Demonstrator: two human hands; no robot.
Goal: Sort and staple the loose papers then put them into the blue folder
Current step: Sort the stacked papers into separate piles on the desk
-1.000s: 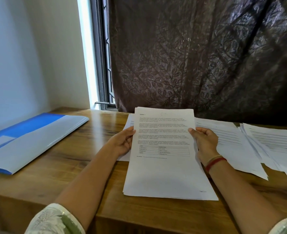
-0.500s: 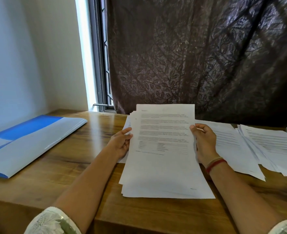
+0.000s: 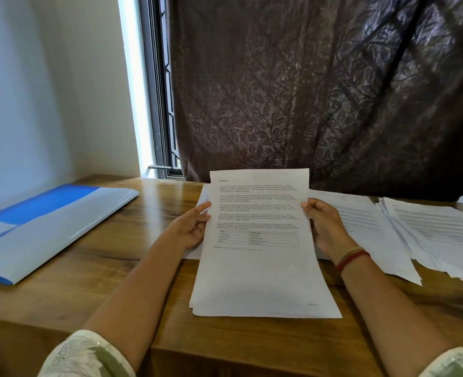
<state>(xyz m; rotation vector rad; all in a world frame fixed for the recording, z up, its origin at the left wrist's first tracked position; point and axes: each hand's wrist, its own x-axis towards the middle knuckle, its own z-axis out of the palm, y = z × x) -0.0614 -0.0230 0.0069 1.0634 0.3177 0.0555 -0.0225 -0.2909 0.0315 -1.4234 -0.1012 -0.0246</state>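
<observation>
Person seated at wooden table (image 3: 121,270), both forearms in view. A stack of papers (image 3: 260,268) is held at centre, printed side up. Top sheet carries text paragraphs and a small grid; the print is too small to read.

Left hand (image 3: 189,231): at 9 o'clock on the stack, thumb laid over the front of the left edge, fingers curled behind. It grips the stack.

Right hand (image 3: 327,229): at 3 o'clock on the stack, fingers curled round the right edge, also gripping. Red and pale bands (image 3: 352,258) on that wrist.

The stack's far edge is raised toward the curtain (image 3: 320,91). The near edge sits low over the table, its sheets slightly fanned at the 7 o'clock corner. Cannot tell whether that edge touches the wood.

Blue folder (image 3: 48,229): flat on the table at 9 o'clock from the stack, well apart from it, closed.

Loose papers (image 3: 437,235): spread in overlapping piles on the table at 3 o'clock, past the right hand. One more sheet (image 3: 203,195) peeks out behind the stack at 10 o'clock.

Window frame (image 3: 159,104) at 11 o'clock, left of the curtain. Pale patterned sleeves (image 3: 88,357) at the bottom corners.
</observation>
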